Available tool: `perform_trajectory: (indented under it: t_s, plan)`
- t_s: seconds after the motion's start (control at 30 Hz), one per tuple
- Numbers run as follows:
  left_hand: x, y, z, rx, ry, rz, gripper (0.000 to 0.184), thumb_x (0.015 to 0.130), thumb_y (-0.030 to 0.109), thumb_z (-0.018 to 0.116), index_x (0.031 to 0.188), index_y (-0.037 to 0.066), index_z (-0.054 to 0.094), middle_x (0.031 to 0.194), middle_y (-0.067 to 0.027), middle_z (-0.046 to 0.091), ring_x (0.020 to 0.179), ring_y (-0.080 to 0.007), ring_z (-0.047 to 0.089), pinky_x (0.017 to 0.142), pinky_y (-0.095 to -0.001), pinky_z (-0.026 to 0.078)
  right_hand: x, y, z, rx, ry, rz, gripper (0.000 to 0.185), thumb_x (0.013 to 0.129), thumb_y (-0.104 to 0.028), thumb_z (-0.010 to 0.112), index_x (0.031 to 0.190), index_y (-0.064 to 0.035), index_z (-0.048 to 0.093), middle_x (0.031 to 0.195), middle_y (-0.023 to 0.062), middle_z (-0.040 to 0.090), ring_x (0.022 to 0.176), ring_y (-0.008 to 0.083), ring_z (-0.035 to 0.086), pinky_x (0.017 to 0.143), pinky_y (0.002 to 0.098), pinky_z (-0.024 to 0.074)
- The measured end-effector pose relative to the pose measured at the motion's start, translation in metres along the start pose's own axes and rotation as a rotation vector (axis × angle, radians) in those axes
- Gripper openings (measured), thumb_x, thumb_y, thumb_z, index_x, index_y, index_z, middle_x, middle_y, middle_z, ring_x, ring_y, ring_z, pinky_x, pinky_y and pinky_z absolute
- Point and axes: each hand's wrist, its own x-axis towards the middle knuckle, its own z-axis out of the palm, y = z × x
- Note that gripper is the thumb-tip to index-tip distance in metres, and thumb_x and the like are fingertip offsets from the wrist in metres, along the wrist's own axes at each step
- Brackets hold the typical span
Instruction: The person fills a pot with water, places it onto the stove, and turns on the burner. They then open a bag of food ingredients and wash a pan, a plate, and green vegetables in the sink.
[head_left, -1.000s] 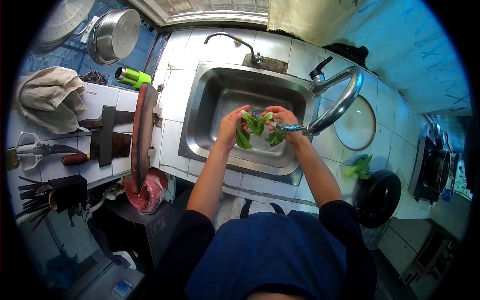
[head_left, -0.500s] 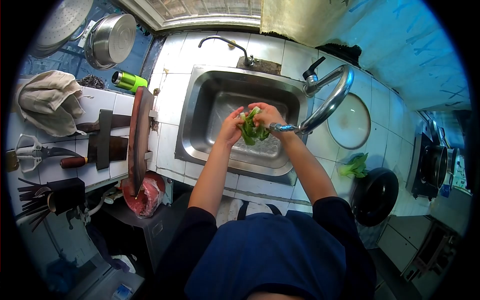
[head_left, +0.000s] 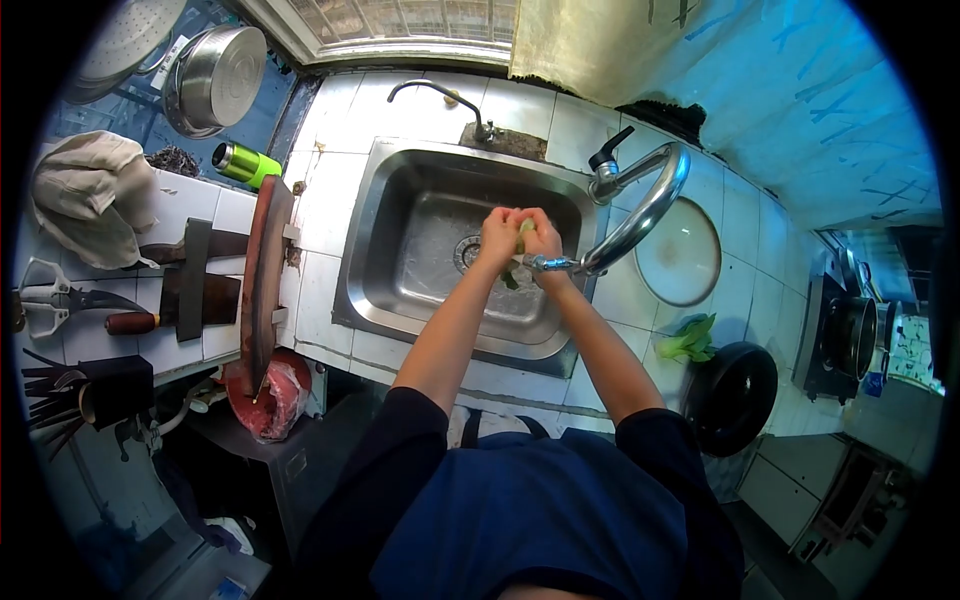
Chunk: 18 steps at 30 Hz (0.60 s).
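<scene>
Over the steel sink (head_left: pixel 415 235), my left hand (head_left: pixel 499 236) and my right hand (head_left: pixel 541 238) are pressed together, both closed around a green leafy vegetable (head_left: pixel 525 232). Its pale stem shows between the fingers, and a dark green leaf hangs below them; the rest is hidden by the hands. The spout of the curved chrome faucet (head_left: pixel 665 195) ends right by my right wrist, and water appears to run there. The sink's drain lies just left of my left hand.
Right of the sink are a round white plate (head_left: pixel 678 251), another leafy green (head_left: pixel 687 341) and a black pan (head_left: pixel 732 398). At left are an upright wooden board (head_left: pixel 262 285), a cleaver (head_left: pixel 215 300), scissors (head_left: pixel 55 298), a green bottle (head_left: pixel 246 164) and a cloth (head_left: pixel 90 198). A thin second tap (head_left: pixel 440 92) stands behind the sink.
My hands have come together around the vegetable, which was spread between them with its leaves showing. The whole view has shifted slightly, so the sink and counter appear further left.
</scene>
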Motion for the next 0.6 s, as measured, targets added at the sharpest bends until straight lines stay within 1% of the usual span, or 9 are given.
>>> perform_trajectory:
  t_s: [0.03, 0.17, 0.23, 0.27, 0.33, 0.37, 0.4, 0.47, 0.6]
  plan:
    - [0.002, 0.003, 0.003, 0.053, -0.017, 0.015, 0.024, 0.087, 0.024, 0.051, 0.088, 0.001, 0.057, 0.078, -0.006, 0.059, 0.072, -0.0111, 0.053, 0.063, -0.0252, 0.044, 0.001, 0.006, -0.001, 0.063, 0.064, -0.021, 0.018, 0.075, -0.005, 0.04, 0.088, -0.0045, 0.052, 0.074, 0.0074, 0.052, 0.069, 0.0135, 0.049, 0.064, 0.0264, 0.0413]
    - [-0.006, 0.02, 0.001, -0.111, -0.067, -0.103, 0.025, 0.089, 0.026, 0.048, 0.09, 0.002, 0.056, 0.08, -0.0051, 0.058, 0.072, -0.012, 0.053, 0.063, -0.0253, 0.044, 0.006, 0.005, 0.003, 0.126, 0.068, 0.1, 0.015, 0.075, -0.005, 0.041, 0.085, -0.005, 0.052, 0.078, 0.0064, 0.05, 0.072, 0.0132, 0.047, 0.066, 0.0262, 0.0402]
    - [-0.01, 0.017, 0.003, -0.585, -0.054, -0.206, 0.025, 0.091, 0.026, 0.042, 0.09, 0.005, 0.055, 0.079, -0.0046, 0.055, 0.073, -0.0136, 0.053, 0.064, -0.0287, 0.044, 0.013, 0.018, 0.02, -0.007, 0.229, -0.036, 0.013, 0.078, -0.011, 0.043, 0.086, -0.005, 0.052, 0.081, 0.0148, 0.053, 0.072, 0.0236, 0.053, 0.065, 0.0331, 0.0415]
    - [-0.013, 0.015, 0.002, -0.576, -0.059, -0.205, 0.025, 0.091, 0.026, 0.042, 0.09, 0.005, 0.055, 0.079, -0.0046, 0.055, 0.073, -0.0136, 0.053, 0.064, -0.0287, 0.044, 0.015, 0.024, 0.029, -0.001, 0.237, -0.034, 0.013, 0.078, -0.011, 0.043, 0.086, -0.005, 0.052, 0.081, 0.0148, 0.053, 0.072, 0.0236, 0.053, 0.065, 0.0331, 0.0415]
    - [-0.019, 0.014, 0.005, -0.82, -0.028, -0.198, 0.026, 0.094, 0.027, 0.034, 0.099, 0.007, 0.05, 0.091, -0.0056, 0.051, 0.085, -0.0138, 0.051, 0.073, -0.028, 0.043, 0.021, 0.032, 0.042, 0.266, 0.243, 0.186, 0.013, 0.077, -0.012, 0.044, 0.085, -0.0036, 0.051, 0.088, 0.0167, 0.05, 0.08, 0.0245, 0.05, 0.07, 0.0345, 0.0403]
    - [-0.024, 0.016, 0.0, -0.762, -0.049, -0.169, 0.029, 0.094, 0.029, 0.031, 0.104, 0.007, 0.047, 0.099, -0.0072, 0.049, 0.091, -0.0141, 0.048, 0.078, -0.0279, 0.042, 0.013, 0.005, 0.034, 0.291, 0.145, 0.205, 0.014, 0.077, -0.011, 0.043, 0.087, -0.0037, 0.051, 0.091, 0.0154, 0.05, 0.084, 0.025, 0.05, 0.072, 0.0351, 0.04]
    - [-0.022, 0.01, -0.003, -0.77, -0.047, -0.117, 0.029, 0.093, 0.035, 0.037, 0.101, 0.01, 0.049, 0.094, -0.005, 0.052, 0.088, -0.0131, 0.051, 0.076, -0.0279, 0.044, 0.007, -0.004, 0.037, 0.282, 0.117, 0.291, 0.017, 0.08, -0.012, 0.043, 0.093, -0.004, 0.051, 0.094, 0.0137, 0.052, 0.088, 0.0246, 0.05, 0.077, 0.0351, 0.0399]
    - [-0.009, 0.0, -0.01, -0.687, 0.061, -0.223, 0.032, 0.092, 0.038, 0.037, 0.101, 0.01, 0.051, 0.092, -0.0043, 0.053, 0.088, -0.0124, 0.05, 0.077, -0.0278, 0.042, 0.001, 0.039, 0.067, 0.245, 0.193, 0.088, 0.021, 0.085, -0.016, 0.043, 0.102, -0.0072, 0.048, 0.099, 0.0109, 0.053, 0.093, 0.0211, 0.05, 0.083, 0.0325, 0.0384]
    - [-0.023, -0.003, -0.014, -0.619, -0.1, -0.3, 0.033, 0.091, 0.038, 0.039, 0.097, 0.01, 0.053, 0.089, -0.0033, 0.054, 0.084, -0.0123, 0.051, 0.075, -0.0281, 0.042, -0.03, 0.02, 0.056, 0.367, 0.217, 0.25, 0.021, 0.087, -0.017, 0.043, 0.104, -0.0061, 0.048, 0.104, 0.0098, 0.052, 0.101, 0.0218, 0.048, 0.089, 0.0334, 0.0359]
